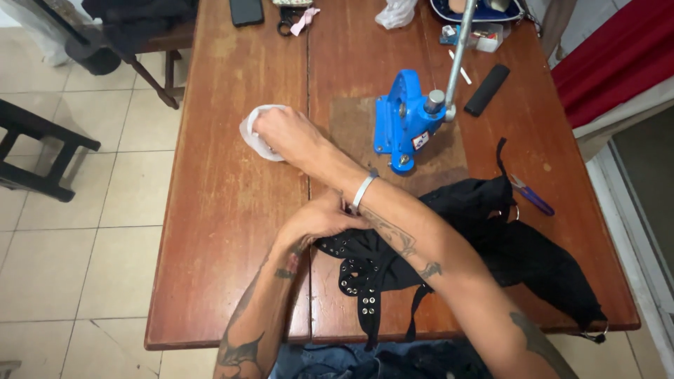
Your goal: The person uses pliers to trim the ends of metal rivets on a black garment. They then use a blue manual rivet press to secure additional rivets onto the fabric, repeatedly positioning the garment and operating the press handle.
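Observation:
My right hand [284,133] reaches across my body to the left and rests in a small white plastic cup or bag [254,137] on the wooden table [217,231]; its fingers are hidden inside. My left hand [319,216] lies under my right forearm and holds down the edge of a black garment [491,238] studded with metal eyelets [354,270]. A silver bracelet circles my right wrist. A blue hand press [404,119] with a long metal lever stands just beyond the garment.
A black handle grip [486,90], a purple-handled tool [531,197], a phone [246,10], a blue tray [477,12] and small boxes lie at the table's far side. Black chairs stand on the tiled floor to the left. Red cloth hangs at right.

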